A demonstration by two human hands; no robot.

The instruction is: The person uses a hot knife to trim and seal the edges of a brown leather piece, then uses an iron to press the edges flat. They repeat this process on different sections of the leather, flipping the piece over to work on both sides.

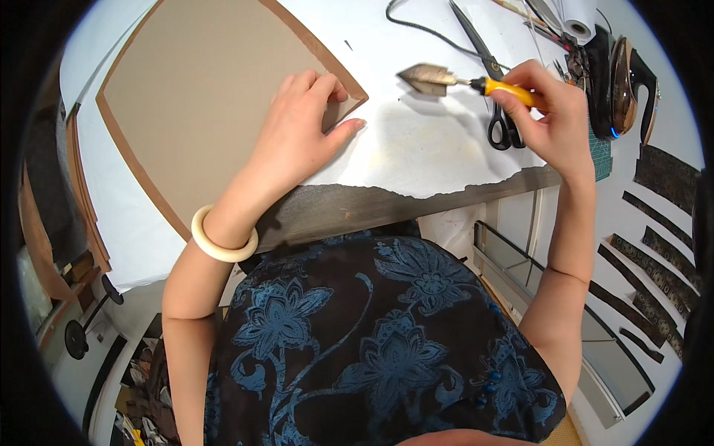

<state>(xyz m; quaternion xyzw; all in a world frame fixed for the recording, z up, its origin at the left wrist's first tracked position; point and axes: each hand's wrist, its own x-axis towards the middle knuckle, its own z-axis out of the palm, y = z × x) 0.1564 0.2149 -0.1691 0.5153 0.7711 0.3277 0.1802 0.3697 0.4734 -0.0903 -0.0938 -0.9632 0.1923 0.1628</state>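
My left hand (pixel 301 130) lies flat with fingers spread on the near right corner of a grey-beige board (pixel 201 89) that rests on a slightly larger brown sheet (pixel 119 141). A cream bangle (pixel 222 238) circles that wrist. My right hand (pixel 547 115) grips the yellow handle of a small heating tool (pixel 454 80), whose flat metal tip points left and hovers just above the white table cover (pixel 416 149), to the right of the board's corner.
Black-handled scissors (pixel 494 82) and a black cable (pixel 424 30) lie behind the tool. An iron (pixel 632 82), a paper roll (pixel 580 18) and other tools stand at the far right. Dark patterned strips (pixel 662 260) lie on a surface to the right. The table's dark front edge (pixel 357 208) runs near my body.
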